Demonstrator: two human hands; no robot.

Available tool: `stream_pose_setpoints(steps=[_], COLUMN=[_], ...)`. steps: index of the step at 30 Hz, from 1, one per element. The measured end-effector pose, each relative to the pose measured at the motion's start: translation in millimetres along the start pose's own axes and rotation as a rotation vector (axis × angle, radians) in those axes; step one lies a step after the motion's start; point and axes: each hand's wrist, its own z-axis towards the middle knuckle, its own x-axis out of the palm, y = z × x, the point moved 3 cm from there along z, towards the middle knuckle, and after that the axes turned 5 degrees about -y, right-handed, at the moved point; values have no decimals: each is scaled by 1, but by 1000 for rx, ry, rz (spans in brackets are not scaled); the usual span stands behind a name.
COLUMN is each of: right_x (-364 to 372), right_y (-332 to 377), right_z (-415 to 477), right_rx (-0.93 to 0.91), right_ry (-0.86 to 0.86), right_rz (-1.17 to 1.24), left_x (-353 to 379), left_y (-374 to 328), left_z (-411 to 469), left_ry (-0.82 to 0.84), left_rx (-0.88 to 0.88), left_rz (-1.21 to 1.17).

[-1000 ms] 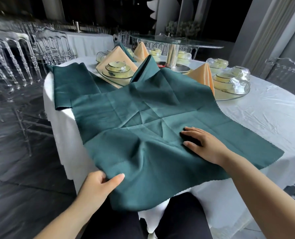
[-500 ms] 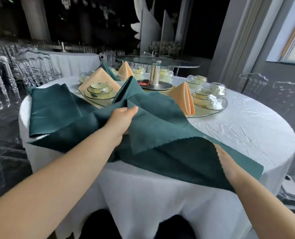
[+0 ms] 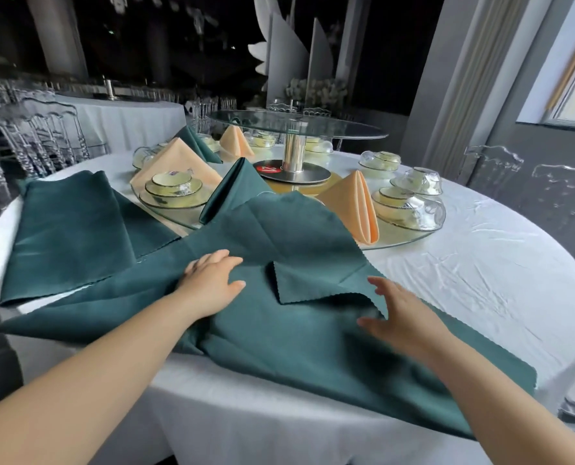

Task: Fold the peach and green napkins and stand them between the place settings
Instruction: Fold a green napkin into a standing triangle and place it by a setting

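The green napkin (image 3: 289,350) lies spread on the tabletop (image 3: 487,283) at centre frame, its long axis running from left to lower right. Its turned-over corner (image 3: 316,280) sits between the hands. The left hand (image 3: 209,286) presses flat just beside it, and the right hand (image 3: 407,320), fingers spread and gripping nothing, is at its right edge, probably the nearer for the next fold.

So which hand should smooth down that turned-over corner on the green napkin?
Right, likely. The right hand is beside the turned-over flap; the left hand lies flat on the green napkin, pinning it.
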Motion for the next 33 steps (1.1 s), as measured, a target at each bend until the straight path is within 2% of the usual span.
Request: stream_pose_setpoints(steps=[4,7,13,16,21,24,27,29,30,33], right_x=[16,25,9,-6,-19,-19,-15,-11,-8,-3], right_y=[15,20,31,40,56,55,52,49,49,49], right_z=[30,44,66,90,127,142,149,151,151,153], right_rx=[-68,-114,-47,37,67,152,176,184,189,202], right_ry=[23,-26,-206,-230,-314,-305,-256,-236,-228,-230], right_rz=[-140,-168,271,422,266,184,137,134,128,104], left_x=[7,9,-2,-11,-19,-22,-22,-22,-20,7], left_y=[24,34,44,42,39,39,33,16,2,-34], left_z=[9,12,19,29,60,75,73,57,46,8], left_ry=[77,7,11,-64,-305,-332,-340,-390,-332,50], left_rx=[-52,-38,-101,-96,-110,-159,-47,141,231,417], left_rz=[-41,-108,-413,-605,-579,-438,-111,-102,-137,-54])
